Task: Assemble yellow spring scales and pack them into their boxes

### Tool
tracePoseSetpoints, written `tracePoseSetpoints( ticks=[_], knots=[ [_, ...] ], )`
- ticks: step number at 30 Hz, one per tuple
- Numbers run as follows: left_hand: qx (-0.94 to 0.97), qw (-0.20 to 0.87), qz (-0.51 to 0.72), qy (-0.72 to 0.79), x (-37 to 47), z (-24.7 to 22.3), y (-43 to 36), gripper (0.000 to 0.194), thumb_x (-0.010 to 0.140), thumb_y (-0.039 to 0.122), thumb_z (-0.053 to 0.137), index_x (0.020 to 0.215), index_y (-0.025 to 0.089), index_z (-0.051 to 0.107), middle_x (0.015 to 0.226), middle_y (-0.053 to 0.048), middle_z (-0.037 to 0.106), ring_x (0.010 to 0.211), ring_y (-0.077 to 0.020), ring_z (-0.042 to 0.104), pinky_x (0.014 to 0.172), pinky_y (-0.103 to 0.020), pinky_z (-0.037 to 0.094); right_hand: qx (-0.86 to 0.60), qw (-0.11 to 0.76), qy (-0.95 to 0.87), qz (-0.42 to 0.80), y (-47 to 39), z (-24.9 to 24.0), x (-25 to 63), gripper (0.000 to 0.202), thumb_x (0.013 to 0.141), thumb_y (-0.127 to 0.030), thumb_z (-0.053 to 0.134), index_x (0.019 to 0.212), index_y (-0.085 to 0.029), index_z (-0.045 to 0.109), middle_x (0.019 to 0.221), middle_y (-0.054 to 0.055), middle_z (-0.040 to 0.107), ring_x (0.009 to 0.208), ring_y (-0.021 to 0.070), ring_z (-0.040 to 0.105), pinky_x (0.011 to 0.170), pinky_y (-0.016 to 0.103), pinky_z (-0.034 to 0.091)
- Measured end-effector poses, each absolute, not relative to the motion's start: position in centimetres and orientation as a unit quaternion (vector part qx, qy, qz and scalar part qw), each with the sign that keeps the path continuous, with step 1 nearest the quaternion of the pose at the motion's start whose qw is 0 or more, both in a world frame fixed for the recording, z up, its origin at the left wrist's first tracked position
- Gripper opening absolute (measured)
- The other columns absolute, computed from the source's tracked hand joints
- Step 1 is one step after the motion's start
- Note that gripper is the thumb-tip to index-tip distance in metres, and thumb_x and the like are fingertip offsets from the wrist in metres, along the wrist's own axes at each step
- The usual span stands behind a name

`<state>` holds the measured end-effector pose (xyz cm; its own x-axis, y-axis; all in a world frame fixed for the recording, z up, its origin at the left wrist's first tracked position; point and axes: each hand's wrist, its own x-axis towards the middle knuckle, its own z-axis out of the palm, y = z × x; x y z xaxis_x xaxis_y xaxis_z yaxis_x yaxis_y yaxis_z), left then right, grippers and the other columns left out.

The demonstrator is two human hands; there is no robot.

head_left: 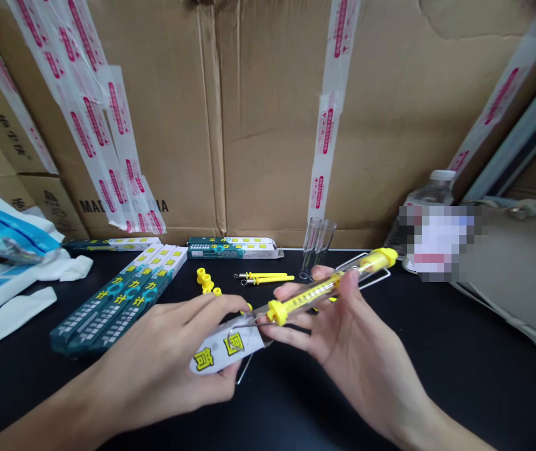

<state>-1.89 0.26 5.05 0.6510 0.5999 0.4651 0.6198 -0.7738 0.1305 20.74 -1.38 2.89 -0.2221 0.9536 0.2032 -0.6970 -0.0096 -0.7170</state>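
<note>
The fingers of the right hand [362,344] are closed round a spring scale [312,297], thumb on top and fingertips underneath; it is held tilted above the tabletop [465,376], its far end raised. The left hand [164,357] grips a white printed box [230,357], just beside the scale's lower end. A bent wire hook [237,344] shows over the box; I cannot tell what it is fixed to.

The scale looks light, most likely a stiff clear plastic tube with firm yellow ends. Its smooth wall may slip or roll in a loose grip and could crack if squeezed hard, so the middle of the tube, or the ribbed ends, seems the best hold. The wire bracket [389,273] by the upper end probably bends and snags, so it makes a poor handle. The box is likely thin card: easily crushed, best held lightly by its long sides.

Farther out lie yellow rods [272,278] with metal tips and small yellow caps [205,280]. Behind them stand clear tubes [312,247], probably brittle. Printed cartons [117,300] lie left.
</note>
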Motion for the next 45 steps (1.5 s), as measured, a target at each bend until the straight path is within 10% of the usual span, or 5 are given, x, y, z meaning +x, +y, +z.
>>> tracePoseSetpoints(
  ticks=[45],
  knots=[
    [-0.911,0.061,-0.287,-0.289,-2.1,4.8,0.2,0.045,0.080,0.018,0.063,0.124,0.025,0.055,0.094,0.004,0.074,0.072,-0.0134,0.072,0.061,-0.022,0.052,-0.250,0.576,-0.419,0.656,-1.1,1.2,20.0,0.029,0.097,-0.048,0.054,0.103,-0.023,0.069,0.113,0.005,0.066,0.109,0.0219,0.059,0.093,0.038,0.051]
  ],
)
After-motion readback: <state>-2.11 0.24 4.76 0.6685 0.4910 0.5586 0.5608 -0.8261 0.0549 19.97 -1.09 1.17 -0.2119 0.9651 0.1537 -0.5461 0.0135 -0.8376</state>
